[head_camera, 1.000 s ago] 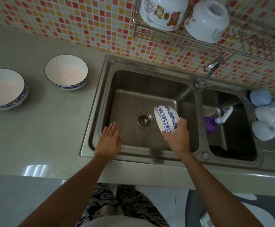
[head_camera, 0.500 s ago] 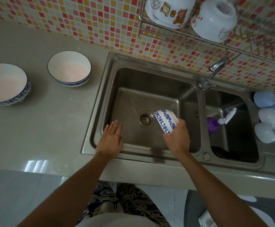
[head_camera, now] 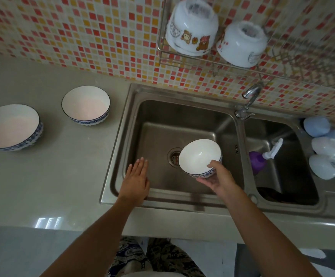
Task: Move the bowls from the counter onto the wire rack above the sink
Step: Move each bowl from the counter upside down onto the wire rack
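Blue-patterned white bowl (head_camera: pixel 200 156) is clamped in the right hand (head_camera: pixel 219 177) grip over the sink (head_camera: pixel 162 124), opening up. Left hand (head_camera: pixel 135 181) is laid flat, fingers apart, on the sink edge. Two bowls (head_camera: pixel 85 104) (head_camera: pixel 10 126) are left on the tabletop (head_camera: pixel 52 166); two white ones are upturned on the wire rack (head_camera: pixel 162 54).
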{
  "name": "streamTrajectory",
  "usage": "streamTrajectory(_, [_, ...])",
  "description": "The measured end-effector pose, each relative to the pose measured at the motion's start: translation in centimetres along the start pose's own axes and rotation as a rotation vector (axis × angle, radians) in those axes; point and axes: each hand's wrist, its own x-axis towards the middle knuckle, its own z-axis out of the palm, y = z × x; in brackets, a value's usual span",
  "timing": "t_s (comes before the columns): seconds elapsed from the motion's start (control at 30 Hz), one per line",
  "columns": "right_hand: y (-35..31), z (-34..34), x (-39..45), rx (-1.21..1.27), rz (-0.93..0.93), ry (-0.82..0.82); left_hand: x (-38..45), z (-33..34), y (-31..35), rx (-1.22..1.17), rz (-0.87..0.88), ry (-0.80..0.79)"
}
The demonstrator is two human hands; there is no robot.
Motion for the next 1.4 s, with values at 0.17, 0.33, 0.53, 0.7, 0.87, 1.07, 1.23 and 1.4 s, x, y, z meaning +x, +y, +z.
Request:
streamTrajectory(0.17, [-3.2, 0.3, -2.6, 0.208, -0.033, -0.129, 3.3, -5.3, 2.2, -0.043, 0.112, 0.21])
streamTrajectory(0.33, [-7.3, 0.6, -6.8, 0.286, -0.134, -0.274, 7.6, -14.3, 6.6, -0.051, 0.241, 0.457])
streamTrajectory(0.53, [-12.0, 1.0, -10.8, 0.324, -0.26, -0.467, 11.7, -23.0, 12.8, 0.156, 0.407, 0.58])
streamTrajectory(0.7, [-15.3, 1.1, -12.0, 0.386, -0.343, -0.613, 14.2, -24.5, 14.7, 0.32, 0.351, 0.472])
streamTrajectory(0.87, [-18.6, 1.3, -12.5, 0.434, -0.397, -0.611, 14.8, -23.8, 14.4, 0.339, 0.302, 0.44])
streamTrajectory(1.07, [-23.2, 1.6, -12.6, 0.281, -0.588, -0.502, 15.0, -24.3, 14.3, 0.285, 0.319, 0.404])
streamTrajectory(1.23, [-26.8, 2.3, -11.0, 0.016, -0.918, -0.255, 15.0, -24.3, 14.6, 0.277, 0.278, 0.385])
streamTrajectory(1.4, [-28.6, 3.4, -8.4, -0.335, -1.185, 0.106, 15.2, -24.1, 14.5, 0.26, 0.28, 0.399])
